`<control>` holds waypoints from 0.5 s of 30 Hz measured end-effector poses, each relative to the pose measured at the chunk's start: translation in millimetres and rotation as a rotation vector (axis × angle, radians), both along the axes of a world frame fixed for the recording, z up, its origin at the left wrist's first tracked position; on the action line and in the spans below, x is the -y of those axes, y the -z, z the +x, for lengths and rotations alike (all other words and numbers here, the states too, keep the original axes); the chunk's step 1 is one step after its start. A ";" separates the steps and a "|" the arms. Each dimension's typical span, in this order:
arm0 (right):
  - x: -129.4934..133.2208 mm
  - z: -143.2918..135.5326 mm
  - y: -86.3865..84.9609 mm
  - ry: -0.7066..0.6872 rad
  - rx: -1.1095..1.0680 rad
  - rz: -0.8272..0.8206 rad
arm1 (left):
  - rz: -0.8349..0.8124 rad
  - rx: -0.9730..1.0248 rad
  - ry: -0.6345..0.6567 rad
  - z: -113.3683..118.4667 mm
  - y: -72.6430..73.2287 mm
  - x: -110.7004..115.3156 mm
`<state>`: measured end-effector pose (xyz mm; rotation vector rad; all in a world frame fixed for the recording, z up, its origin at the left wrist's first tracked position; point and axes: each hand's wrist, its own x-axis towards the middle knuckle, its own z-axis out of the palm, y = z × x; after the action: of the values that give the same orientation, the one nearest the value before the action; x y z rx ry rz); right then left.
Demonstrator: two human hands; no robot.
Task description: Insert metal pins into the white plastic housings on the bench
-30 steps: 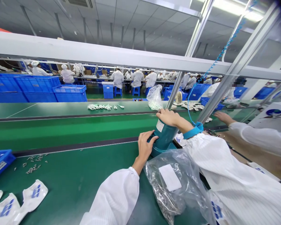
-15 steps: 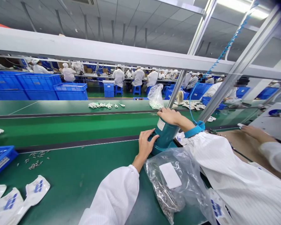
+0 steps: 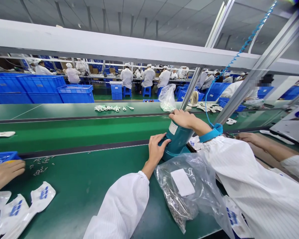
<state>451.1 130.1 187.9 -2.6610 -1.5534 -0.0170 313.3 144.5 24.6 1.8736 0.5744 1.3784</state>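
A teal cylindrical device [image 3: 179, 139] with a white label stands tilted on the green bench. My right hand [image 3: 183, 119], with a blue strap at the wrist, is wrapped over its top. My left hand [image 3: 156, 149] grips its left side, thumb and fingers against the body. Just in front of the device lies a clear plastic bag [image 3: 181, 192] of small metal parts with a white paper slip on it. The device's underside is hidden.
White printed parts [image 3: 41, 196], scattered screws [image 3: 41, 166] and a blue bin [image 3: 5, 157] are at left, where another person's hand [image 3: 5, 174] reaches in. Another hand [image 3: 254, 139] works at right. Beyond the green conveyor [image 3: 77, 134] sits a plastic bag [image 3: 167, 98].
Another person's hand has come in at the left, by the blue bin. A white part has moved further into view on the conveyor. My hands keep their hold on the device.
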 end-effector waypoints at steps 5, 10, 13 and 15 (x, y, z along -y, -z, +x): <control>0.6 -1.9 -1.7 0.015 -0.013 0.010 | -0.006 0.004 -0.004 0.8 -1.2 1.5; 0.3 -2.4 -1.9 0.020 -0.019 0.011 | -0.002 0.001 -0.015 0.7 -1.5 2.0; -0.1 -1.3 -0.8 0.016 -0.014 0.012 | -0.001 -0.004 -0.016 0.6 -1.5 2.0; -0.4 -0.4 0.2 0.006 -0.008 0.017 | 0.000 -0.005 -0.017 0.5 -1.6 2.0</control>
<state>450.8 130.5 187.7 -2.6496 -1.5354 -0.0196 313.8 142.5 26.2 1.8768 0.5942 1.3844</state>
